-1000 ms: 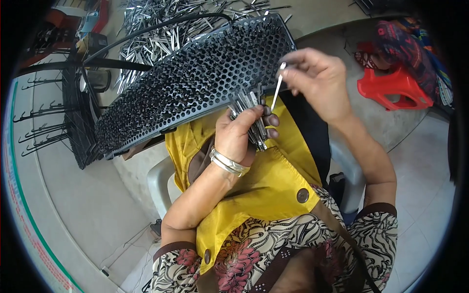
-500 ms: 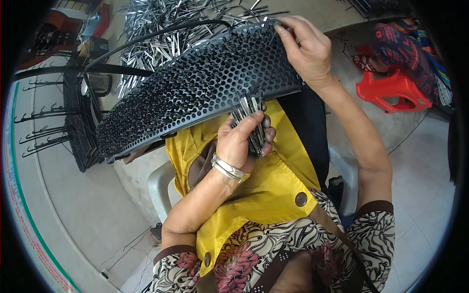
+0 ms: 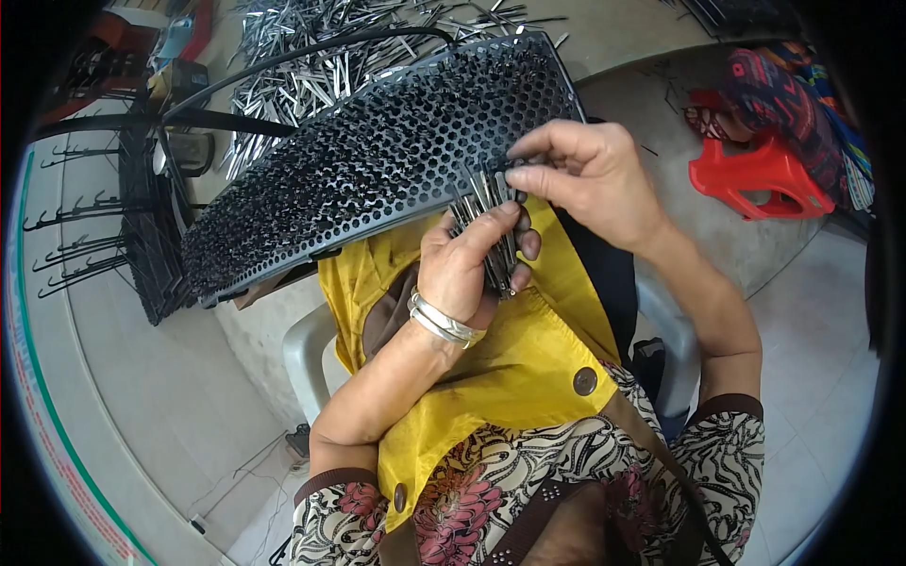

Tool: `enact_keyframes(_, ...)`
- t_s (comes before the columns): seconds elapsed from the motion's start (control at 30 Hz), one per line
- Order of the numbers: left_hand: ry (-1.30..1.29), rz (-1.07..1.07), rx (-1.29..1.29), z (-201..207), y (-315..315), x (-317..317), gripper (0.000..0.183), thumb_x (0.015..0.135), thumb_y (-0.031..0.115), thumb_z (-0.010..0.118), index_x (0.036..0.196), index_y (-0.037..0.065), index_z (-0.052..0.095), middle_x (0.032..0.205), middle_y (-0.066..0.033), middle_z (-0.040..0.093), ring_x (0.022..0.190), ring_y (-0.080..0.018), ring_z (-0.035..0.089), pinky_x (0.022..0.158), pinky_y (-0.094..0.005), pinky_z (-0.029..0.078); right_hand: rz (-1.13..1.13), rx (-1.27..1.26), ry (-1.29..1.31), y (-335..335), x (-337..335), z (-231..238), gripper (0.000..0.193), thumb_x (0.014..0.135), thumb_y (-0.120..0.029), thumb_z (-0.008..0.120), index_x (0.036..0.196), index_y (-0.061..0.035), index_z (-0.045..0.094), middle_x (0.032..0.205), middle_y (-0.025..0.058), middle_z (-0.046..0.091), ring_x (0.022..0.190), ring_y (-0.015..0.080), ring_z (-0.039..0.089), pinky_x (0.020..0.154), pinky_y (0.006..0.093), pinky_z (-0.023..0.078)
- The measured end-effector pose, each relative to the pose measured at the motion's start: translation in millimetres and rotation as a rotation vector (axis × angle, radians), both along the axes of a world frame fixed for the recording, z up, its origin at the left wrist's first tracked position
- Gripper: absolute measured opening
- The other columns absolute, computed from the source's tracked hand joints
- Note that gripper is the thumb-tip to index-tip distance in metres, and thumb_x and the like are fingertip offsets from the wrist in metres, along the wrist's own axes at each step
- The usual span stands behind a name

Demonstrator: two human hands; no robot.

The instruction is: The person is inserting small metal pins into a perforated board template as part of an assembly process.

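Note:
My left hand [image 3: 462, 264] is closed around a bundle of thin metal strips [image 3: 488, 203], their ends fanning out above the thumb. My right hand [image 3: 590, 184] is at the top of that bundle, thumb and forefinger curved toward each other in a loose pinch. Whether a strip is between those fingertips is too small to make out. Just beyond both hands leans a black perforated panel [image 3: 377, 141] with rows of round holes. Small dark pieces stick up densely from its left and middle parts, while more bare holes show toward the right end.
Behind the panel lies a big heap of loose metal strips [image 3: 311, 75]. A black cable [image 3: 311, 61] arches over the panel's far edge. Black hooked rods [image 3: 85, 255] jut out on the left. A red plastic stool [image 3: 755, 174] with patterned cloth stands at right. A yellow apron [image 3: 453, 396] covers my lap.
My right hand has come down from the panel's upper right corner to the strip ends at my left hand. The left hand keeps hold of the bundle, nearly still.

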State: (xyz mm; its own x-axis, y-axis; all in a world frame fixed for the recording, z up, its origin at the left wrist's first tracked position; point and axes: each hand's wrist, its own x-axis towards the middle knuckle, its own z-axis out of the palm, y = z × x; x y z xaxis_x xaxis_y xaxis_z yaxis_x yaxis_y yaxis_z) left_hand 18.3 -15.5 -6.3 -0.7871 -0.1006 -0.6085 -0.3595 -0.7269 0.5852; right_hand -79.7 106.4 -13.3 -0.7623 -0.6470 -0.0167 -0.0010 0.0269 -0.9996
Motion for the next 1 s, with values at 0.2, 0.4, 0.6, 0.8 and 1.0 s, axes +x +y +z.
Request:
enact_keyframes(0.2, 0.001, -0.037, 0.003, -3, -1, -3, 0.013, 0.08, 0.008, 0.055, 0.09, 0.001, 0.051, 0.076, -0.008, 0.056, 0.062, -0.0187, 0.057, 0.04, -0.0257, 0.039, -0.233, -0.07, 0.082, 6, -4, 1, 0.013, 0.075, -0.002, 0.063, 0.087, 0.0017, 0.061, 0.067, 0.0001, 0.059, 0.054, 0.0018, 0.049, 0.048, 0.0147, 0.039)
enact_keyframes(0.4, -0.045, 0.059, 0.145, -14, -2, 2, 0.017, 0.079, 0.004, 0.051, 0.095, -0.002, 0.051, 0.085, -0.0094, 0.055, 0.065, -0.0194, 0.053, 0.042, -0.0281, 0.04, -0.588, 0.059, 0.406, 6, -42, -11, 0.013, 0.077, -0.001, 0.062, 0.09, 0.0018, 0.062, 0.073, -0.0002, 0.06, 0.06, 0.0024, 0.052, 0.053, 0.0147, 0.041)
enact_keyframes(0.6, -0.005, 0.035, 0.113, -11, -2, 3, 0.016, 0.077, 0.0, 0.052, 0.093, 0.0, 0.051, 0.083, -0.0077, 0.054, 0.065, -0.0185, 0.053, 0.042, -0.0276, 0.039, -0.611, -0.015, 0.924, -8, -57, -27, 0.013, 0.074, 0.001, 0.063, 0.087, 0.003, 0.06, 0.073, 0.0054, 0.061, 0.061, 0.0083, 0.056, 0.056, 0.0195, 0.044)
enact_keyframes(0.8, -0.001, 0.042, 0.073, -10, -2, 2, 0.014, 0.077, 0.0, 0.055, 0.09, 0.001, 0.051, 0.076, -0.0076, 0.055, 0.065, -0.0185, 0.055, 0.043, -0.0277, 0.041, -0.347, 0.247, 1.326, -15, -62, -39, 0.016, 0.067, 0.004, 0.062, 0.083, 0.001, 0.059, 0.074, 0.0127, 0.056, 0.068, 0.0271, 0.056, 0.06, 0.0318, 0.046)
enact_keyframes(1.0, 0.029, 0.039, 0.051, -7, -1, 0, 0.014, 0.077, -0.001, 0.056, 0.09, 0.001, 0.051, 0.074, -0.0083, 0.055, 0.064, -0.0187, 0.056, 0.043, -0.0274, 0.042, -0.313, 0.132, 1.038, -9, -32, -22, 0.016, 0.07, 0.002, 0.063, 0.085, 0.0016, 0.059, 0.072, 0.0101, 0.056, 0.062, 0.0178, 0.056, 0.055, 0.0264, 0.044)
